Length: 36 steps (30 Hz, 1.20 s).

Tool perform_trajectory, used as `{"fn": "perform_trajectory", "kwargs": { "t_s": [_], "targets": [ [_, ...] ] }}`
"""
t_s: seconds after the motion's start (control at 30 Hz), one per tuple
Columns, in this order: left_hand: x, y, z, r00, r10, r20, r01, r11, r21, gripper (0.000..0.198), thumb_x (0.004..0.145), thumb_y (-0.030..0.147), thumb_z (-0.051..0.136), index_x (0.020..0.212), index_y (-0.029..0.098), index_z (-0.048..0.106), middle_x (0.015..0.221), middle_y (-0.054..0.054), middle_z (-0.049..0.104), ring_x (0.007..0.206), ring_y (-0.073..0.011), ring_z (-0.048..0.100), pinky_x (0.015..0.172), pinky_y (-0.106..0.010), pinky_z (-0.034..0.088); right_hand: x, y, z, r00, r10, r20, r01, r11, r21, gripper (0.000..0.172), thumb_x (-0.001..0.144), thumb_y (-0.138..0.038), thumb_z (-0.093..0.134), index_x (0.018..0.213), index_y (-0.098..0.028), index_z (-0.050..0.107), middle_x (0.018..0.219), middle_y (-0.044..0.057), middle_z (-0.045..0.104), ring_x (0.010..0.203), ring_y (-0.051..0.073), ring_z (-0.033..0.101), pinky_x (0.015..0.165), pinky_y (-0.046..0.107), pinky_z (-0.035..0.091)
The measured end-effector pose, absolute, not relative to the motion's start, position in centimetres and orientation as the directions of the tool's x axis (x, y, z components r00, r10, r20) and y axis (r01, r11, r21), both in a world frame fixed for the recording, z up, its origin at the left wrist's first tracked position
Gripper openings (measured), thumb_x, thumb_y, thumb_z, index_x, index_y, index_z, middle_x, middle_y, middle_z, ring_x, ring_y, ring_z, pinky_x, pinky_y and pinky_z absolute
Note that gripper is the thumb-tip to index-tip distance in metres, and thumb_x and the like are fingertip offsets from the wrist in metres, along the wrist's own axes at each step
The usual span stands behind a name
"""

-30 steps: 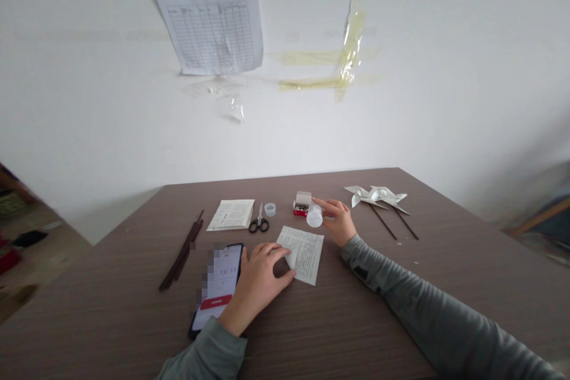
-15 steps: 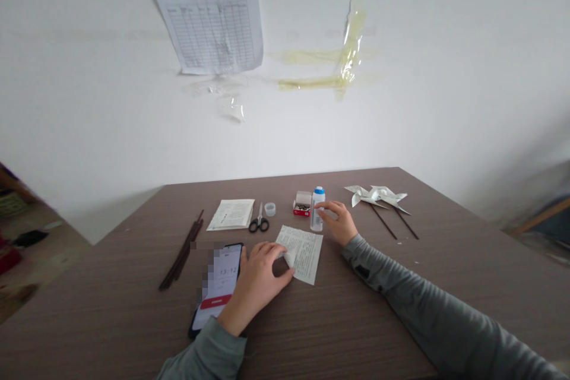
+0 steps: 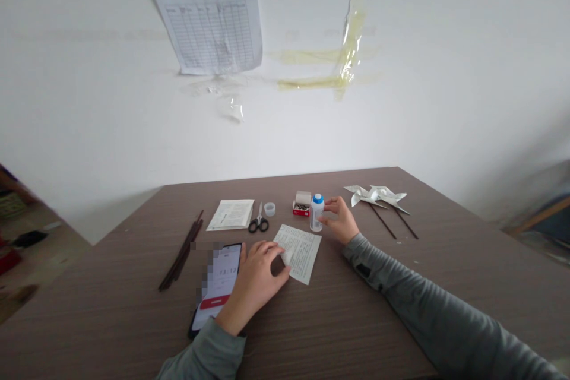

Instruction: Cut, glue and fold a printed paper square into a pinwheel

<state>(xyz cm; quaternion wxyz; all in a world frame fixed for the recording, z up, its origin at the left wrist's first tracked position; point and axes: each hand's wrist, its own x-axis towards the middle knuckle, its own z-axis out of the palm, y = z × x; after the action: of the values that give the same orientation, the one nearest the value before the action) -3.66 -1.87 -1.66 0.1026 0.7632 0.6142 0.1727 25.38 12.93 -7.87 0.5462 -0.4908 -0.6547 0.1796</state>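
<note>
1. Resting at the left edge of the printed sheet, the left hand has thumb and index wide apart. The sheet has shifted slightly left since a second ago.
2. The blue-topped bottle, tipped base-forward a second ago, now stands upright just beyond the sheet. The right hand is at its right side, fingers narrowly parted; whether they grip it cannot be told. Judgement: the work in hand has the bottle steady and near the sheet.
3. Table, wood-grained, left to right: dark sticks; phone, reading 13:13; folded papers; scissors; small translucent cap; red box, flap raised, contents small; two paper pinwheels on sticks.
4. Room, left to right: floor with clutter, unclear; white wall bearing a creased form and yellowed tape.
</note>
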Motion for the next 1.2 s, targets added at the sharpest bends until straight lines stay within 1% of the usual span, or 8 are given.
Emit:
{"fn": "perform_trajectory", "kwargs": {
  "t_s": [0.1, 0.2, 0.37, 0.47, 0.57, 0.77, 1.07, 1.2],
  "targets": [
    [-3.7, -1.9, -1.7, 0.173, 0.973, 0.151, 0.903, -0.217, 0.371, 0.034, 0.104, 0.021, 0.093, 0.135, 0.032, 0.100, 0.160, -0.014, 0.094, 0.164, -0.0475, 0.081, 0.157, -0.089, 0.037, 25.6, 12.9, -7.7, 0.092, 0.886, 0.455, 0.347, 0.400, -0.848, 0.044, 0.070, -0.031, 0.096, 0.109, -0.033, 0.075, 0.118, 0.011, 0.099, 0.119, 0.042, 0.095, 0.119, 0.065, 0.071],
    [-3.7, -2.0, -1.7, 0.170, 0.974, 0.153, 0.905, -0.216, 0.368, 0.035, 0.104, 0.021, 0.093, 0.136, 0.032, 0.100, 0.160, -0.014, 0.095, 0.165, -0.0478, 0.080, 0.158, -0.088, 0.037, 25.8, 12.7, -7.6, 0.070, 0.899, 0.433, 0.315, 0.391, -0.865, 0.047, 0.069, -0.032, 0.096, 0.114, -0.032, 0.082, 0.115, 0.009, 0.100, 0.123, 0.044, 0.093, 0.123, 0.066, 0.069],
    [-3.7, -2.1, -1.5, 0.184, 0.974, 0.132, 0.901, -0.221, 0.372, 0.037, 0.106, 0.019, 0.090, 0.140, 0.028, 0.100, 0.162, -0.016, 0.093, 0.166, -0.0485, 0.079, 0.156, -0.093, 0.034, 25.8, 12.2, -7.0, 0.063, 0.897, 0.437, 0.384, 0.383, -0.840, 0.036, 0.076, -0.041, 0.103, 0.109, -0.030, 0.091, 0.117, 0.008, 0.099, 0.122, 0.042, 0.091, 0.123, 0.062, 0.068],
    [-3.8, -2.0, -1.6, 0.179, 0.973, 0.147, 0.903, -0.222, 0.368, 0.036, 0.105, 0.019, 0.092, 0.138, 0.028, 0.100, 0.160, -0.016, 0.094, 0.164, -0.0493, 0.080, 0.155, -0.094, 0.036, 25.7, 12.0, -6.5, 0.072, 0.891, 0.449, 0.443, 0.375, -0.814, 0.032, 0.079, -0.041, 0.108, 0.105, -0.029, 0.092, 0.114, 0.008, 0.098, 0.121, 0.042, 0.090, 0.126, 0.064, 0.065],
    [-4.0, -1.9, -1.8, 0.174, 0.972, 0.158, 0.904, -0.222, 0.366, 0.036, 0.103, 0.020, 0.094, 0.137, 0.030, 0.101, 0.159, -0.015, 0.094, 0.163, -0.0494, 0.081, 0.155, -0.093, 0.037, 25.3, 12.0, -5.8, 0.065, 0.879, 0.472, 0.480, 0.387, -0.787, 0.030, 0.079, -0.039, 0.111, 0.102, -0.030, 0.092, 0.111, 0.008, 0.096, 0.121, 0.042, 0.089, 0.128, 0.067, 0.065],
    [-4.0, -1.8, -1.3, 0.163, 0.977, 0.139, 0.913, -0.203, 0.353, 0.037, 0.104, 0.021, 0.096, 0.139, 0.029, 0.102, 0.159, -0.015, 0.094, 0.165, -0.0483, 0.081, 0.158, -0.088, 0.036, 23.6, 12.8, -4.8, 0.027, 0.873, 0.487, 0.475, 0.417, -0.775, 0.028, 0.081, -0.037, 0.112, 0.099, -0.029, 0.093, 0.111, 0.009, 0.095, 0.118, 0.041, 0.090, 0.123, 0.064, 0.069],
    [-4.4, -1.7, -0.7, 0.148, 0.983, 0.111, 0.930, -0.177, 0.324, 0.041, 0.106, 0.019, 0.094, 0.144, 0.033, 0.103, 0.167, -0.015, 0.092, 0.169, -0.0476, 0.078, 0.159, -0.086, 0.036, 20.5, 16.0, -2.5, -0.046, 0.896, 0.441, 0.541, 0.394, -0.743, 0.019, 0.084, -0.031, 0.111, 0.094, -0.027, 0.096, 0.115, 0.010, 0.097, 0.125, 0.040, 0.092, 0.121, 0.057, 0.071],
    [-4.6, -1.5, -0.7, 0.155, 0.985, 0.074, 0.939, -0.170, 0.299, 0.045, 0.110, 0.021, 0.089, 0.152, 0.032, 0.100, 0.173, -0.015, 0.089, 0.176, -0.0476, 0.073, 0.159, -0.086, 0.034, 18.7, 17.2, -1.3, -0.090, 0.904, 0.417, 0.572, 0.390, -0.722, 0.017, 0.089, -0.029, 0.110, 0.102, -0.031, 0.099, 0.119, 0.006, 0.100, 0.136, 0.041, 0.089, 0.129, 0.059, 0.068]
  ]
}}
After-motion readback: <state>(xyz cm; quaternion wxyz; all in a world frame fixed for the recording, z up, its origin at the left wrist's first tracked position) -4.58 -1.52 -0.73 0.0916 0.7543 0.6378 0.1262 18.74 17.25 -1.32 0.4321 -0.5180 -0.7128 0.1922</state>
